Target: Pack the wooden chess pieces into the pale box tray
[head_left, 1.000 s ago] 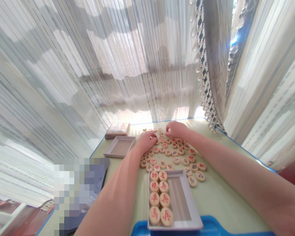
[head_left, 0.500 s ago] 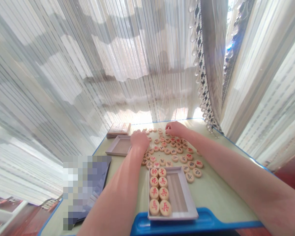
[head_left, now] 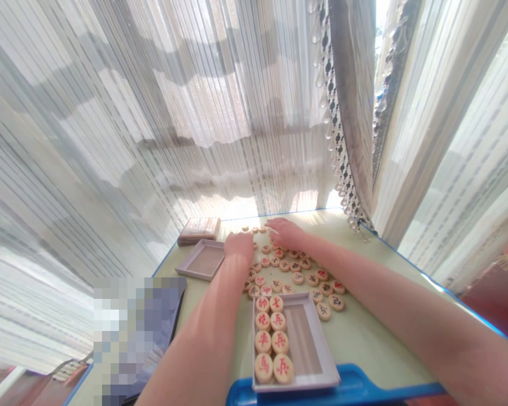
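Many round wooden Chinese chess pieces (head_left: 284, 266) with red or dark characters lie scattered over the table. My left hand (head_left: 239, 246) is at the left edge of the spread, seen from the back; its fingertips are hidden, so whether it holds a piece does not show. At the far side my right hand (head_left: 284, 232) reaches over several pieces with its fingers stretched out, touching or just above them. Nearest me is a shallow grey box tray (head_left: 322, 344), its left side filled with two columns of red-marked pieces (head_left: 280, 341).
Left of my left hand lie a box lid (head_left: 185, 266) and, behind it, a closed box (head_left: 198, 228). A dark flat device (head_left: 175, 307), partly pixelated, rests at the left. The pale green table (head_left: 368, 330) has a blue edge; striped curtains (head_left: 220, 101) hang behind.
My right hand has shifted left and its pinched fingers have spread out over the far pieces. My left hand stays near the same pieces. The view has tilted slightly.
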The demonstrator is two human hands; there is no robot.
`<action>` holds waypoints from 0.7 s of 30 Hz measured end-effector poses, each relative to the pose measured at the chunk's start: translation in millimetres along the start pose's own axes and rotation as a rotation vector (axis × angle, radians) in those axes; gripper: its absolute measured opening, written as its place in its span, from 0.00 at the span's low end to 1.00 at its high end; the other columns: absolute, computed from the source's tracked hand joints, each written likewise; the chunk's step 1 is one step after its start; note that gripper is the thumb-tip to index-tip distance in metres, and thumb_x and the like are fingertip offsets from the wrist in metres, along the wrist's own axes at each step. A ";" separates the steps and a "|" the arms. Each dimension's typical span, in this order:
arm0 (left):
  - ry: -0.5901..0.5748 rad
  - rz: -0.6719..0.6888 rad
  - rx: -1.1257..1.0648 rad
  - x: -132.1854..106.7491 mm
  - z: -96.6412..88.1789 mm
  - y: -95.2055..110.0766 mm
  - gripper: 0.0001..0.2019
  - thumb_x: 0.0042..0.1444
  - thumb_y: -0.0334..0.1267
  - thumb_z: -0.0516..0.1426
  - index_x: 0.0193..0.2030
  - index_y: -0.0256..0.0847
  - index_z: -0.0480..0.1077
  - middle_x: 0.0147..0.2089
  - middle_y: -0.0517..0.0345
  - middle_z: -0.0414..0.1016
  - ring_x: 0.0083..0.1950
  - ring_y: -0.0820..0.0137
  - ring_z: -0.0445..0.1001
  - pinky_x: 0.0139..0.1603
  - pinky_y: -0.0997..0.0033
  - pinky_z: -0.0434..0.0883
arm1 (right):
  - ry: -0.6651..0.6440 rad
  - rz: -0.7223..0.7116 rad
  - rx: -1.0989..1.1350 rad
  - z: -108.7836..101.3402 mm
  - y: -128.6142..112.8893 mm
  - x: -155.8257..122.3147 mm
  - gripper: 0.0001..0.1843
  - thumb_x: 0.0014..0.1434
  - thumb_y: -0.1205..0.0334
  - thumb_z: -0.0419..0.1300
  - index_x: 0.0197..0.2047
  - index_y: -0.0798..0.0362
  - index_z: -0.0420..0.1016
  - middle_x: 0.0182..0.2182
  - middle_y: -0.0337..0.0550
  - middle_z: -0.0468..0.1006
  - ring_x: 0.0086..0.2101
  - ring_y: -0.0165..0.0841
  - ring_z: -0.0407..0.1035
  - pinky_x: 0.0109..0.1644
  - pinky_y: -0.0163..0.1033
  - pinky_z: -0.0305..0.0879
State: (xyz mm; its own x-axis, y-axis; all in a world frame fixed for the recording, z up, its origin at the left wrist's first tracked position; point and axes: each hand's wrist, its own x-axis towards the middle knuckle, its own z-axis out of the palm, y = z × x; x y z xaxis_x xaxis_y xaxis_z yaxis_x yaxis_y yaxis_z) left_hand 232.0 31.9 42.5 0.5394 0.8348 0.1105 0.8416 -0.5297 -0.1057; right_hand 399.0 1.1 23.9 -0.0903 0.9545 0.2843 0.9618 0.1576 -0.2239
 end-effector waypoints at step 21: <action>0.141 -0.015 -0.167 5.7 9.3 -0.1 0.19 0.57 0.31 0.45 0.47 0.50 0.72 0.44 0.54 0.77 0.51 0.58 0.68 0.55 0.50 0.54 | 0.090 -0.082 -0.069 4.3 5.2 -7.0 0.14 0.58 0.61 0.51 0.40 0.51 0.78 0.40 0.43 0.79 0.45 0.39 0.63 0.52 0.42 0.57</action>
State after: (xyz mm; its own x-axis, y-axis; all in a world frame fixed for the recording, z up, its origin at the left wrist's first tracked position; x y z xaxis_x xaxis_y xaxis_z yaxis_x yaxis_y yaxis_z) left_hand 234.8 38.1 34.0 0.5160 0.8196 0.2489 0.8362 -0.5450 0.0612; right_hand 403.5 -3.7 16.8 -0.1483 0.9120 0.3824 0.9680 0.2130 -0.1325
